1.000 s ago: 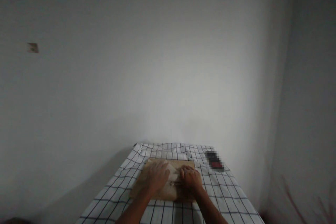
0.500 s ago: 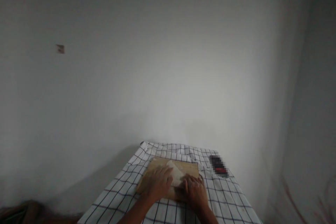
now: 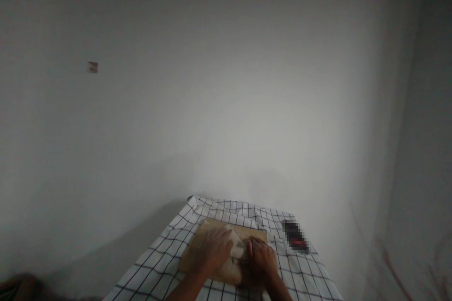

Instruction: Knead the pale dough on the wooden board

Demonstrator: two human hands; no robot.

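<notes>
A pale, whitish sheet [image 3: 237,248] with a folded look lies on a light wooden board [image 3: 252,233]. Whether it is cloth or paper is hard to tell. My left hand [image 3: 217,247] rests over its left side with the fingers stretched forward, slightly blurred. At the sheet's right edge, my right hand [image 3: 262,258] has its fingers curled in and pressed against it. Parts of the sheet under both hands are hidden.
A white tablecloth with dark checks [image 3: 162,249] covers the table. On its right side lies a dark, pixelated flat object [image 3: 295,236]. A pale wall [image 3: 226,103] rises behind the table. Blurred reddish stalks [image 3: 395,270] show at the lower right.
The sheet looks more folded, its far corner lower and bunched between my hands. My right fingers stay at its edge. The whole view has shifted slightly, with the table lower.
</notes>
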